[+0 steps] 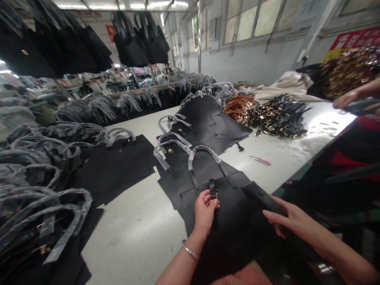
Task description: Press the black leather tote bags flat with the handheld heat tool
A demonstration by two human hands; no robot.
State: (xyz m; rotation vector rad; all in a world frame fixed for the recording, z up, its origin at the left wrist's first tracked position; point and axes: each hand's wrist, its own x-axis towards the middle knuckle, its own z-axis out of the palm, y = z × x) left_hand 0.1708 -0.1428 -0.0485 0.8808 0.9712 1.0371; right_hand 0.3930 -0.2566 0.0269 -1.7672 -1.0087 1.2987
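Note:
A black bag panel (225, 229) with a plastic-wrapped handle (204, 152) lies in front of me at the table's near edge. My left hand (205, 209), with a bangle at the wrist, pinches a short black strap (211, 187) near the panel's top edge. At the right, my right hand (286, 217) has its thumb and fingers closed on a folded-up edge of black bag material (263, 198). Whether that edge belongs to the same panel is unclear. Just beyond lie more black panels (170, 158) with wrapped handles and small gold fittings.
Stacked bag pieces (115, 170) and bundled wrapped handles (29, 166) fill the left. Farther back are black straps with gold buckles (279, 116) and brown straps (240, 107). A pink-handled tool (259, 160) lies on the white table (127, 241). Another person's hand (346, 99) is at right.

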